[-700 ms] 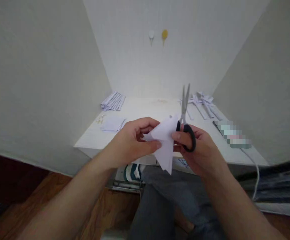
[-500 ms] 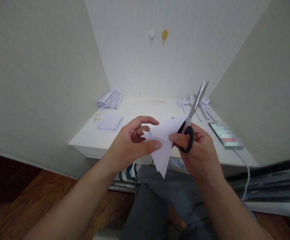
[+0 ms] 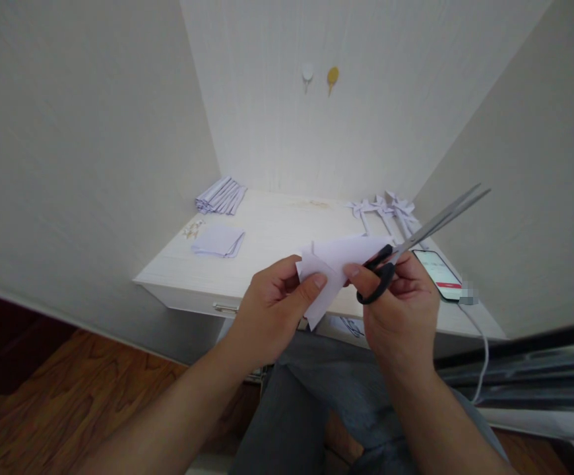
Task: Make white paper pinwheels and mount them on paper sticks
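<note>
The folded white paper (image 3: 339, 264) was pinched above the lap by the left hand (image 3: 272, 316); black-handled scissors (image 3: 415, 241), blades nearly together, were gripped by the right hand (image 3: 400, 310). Judged mid-cutting: next, blades must be opened and aligned on the fold.

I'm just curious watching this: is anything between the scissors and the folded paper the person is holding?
Nothing visible. The left hand pinches the folded white paper, and the right hand holds the black-handled scissors right beside it, blades nearly closed and pointing away to the right, off the paper.
</note>
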`<move>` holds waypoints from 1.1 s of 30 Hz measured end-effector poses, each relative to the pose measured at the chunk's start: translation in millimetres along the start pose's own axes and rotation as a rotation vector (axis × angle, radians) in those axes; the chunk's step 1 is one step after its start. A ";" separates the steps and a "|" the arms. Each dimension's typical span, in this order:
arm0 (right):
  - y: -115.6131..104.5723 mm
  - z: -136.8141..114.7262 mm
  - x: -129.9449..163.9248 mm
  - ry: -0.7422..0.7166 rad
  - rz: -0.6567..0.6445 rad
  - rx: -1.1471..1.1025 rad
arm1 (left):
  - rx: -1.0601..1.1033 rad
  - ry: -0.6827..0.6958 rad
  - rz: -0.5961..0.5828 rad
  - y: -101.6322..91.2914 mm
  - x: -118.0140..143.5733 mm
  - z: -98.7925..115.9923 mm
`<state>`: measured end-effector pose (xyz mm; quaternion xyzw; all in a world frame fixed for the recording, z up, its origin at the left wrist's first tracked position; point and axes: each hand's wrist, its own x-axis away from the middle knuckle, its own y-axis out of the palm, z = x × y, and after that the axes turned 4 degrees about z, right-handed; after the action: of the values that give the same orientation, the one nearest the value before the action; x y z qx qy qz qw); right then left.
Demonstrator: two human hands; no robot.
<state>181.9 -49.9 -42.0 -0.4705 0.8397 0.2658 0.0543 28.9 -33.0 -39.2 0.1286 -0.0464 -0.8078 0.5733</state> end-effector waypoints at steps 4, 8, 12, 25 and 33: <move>-2.5 -3.7 1.2 0.044 -0.063 0.036 | -0.025 -0.008 -0.001 -4.5 -3.2 9.0; -12.8 -9.8 -4.6 0.052 -0.122 0.063 | -0.022 0.038 -0.003 -11.7 -8.0 27.8; -29.0 -27.7 -19.7 0.116 -0.417 0.279 | 0.026 0.117 0.038 -21.7 -13.9 56.2; -28.3 -56.5 -7.4 0.108 -0.729 0.668 | 0.073 0.296 0.119 -14.7 -3.7 85.9; -23.1 -58.9 -4.9 0.124 -0.726 0.664 | 0.028 0.296 0.120 -14.3 0.2 85.4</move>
<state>212.8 -85.1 0.7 -0.7046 0.6627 -0.0807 0.2404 -6.5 -34.6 39.8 0.2513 0.0198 -0.7437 0.6192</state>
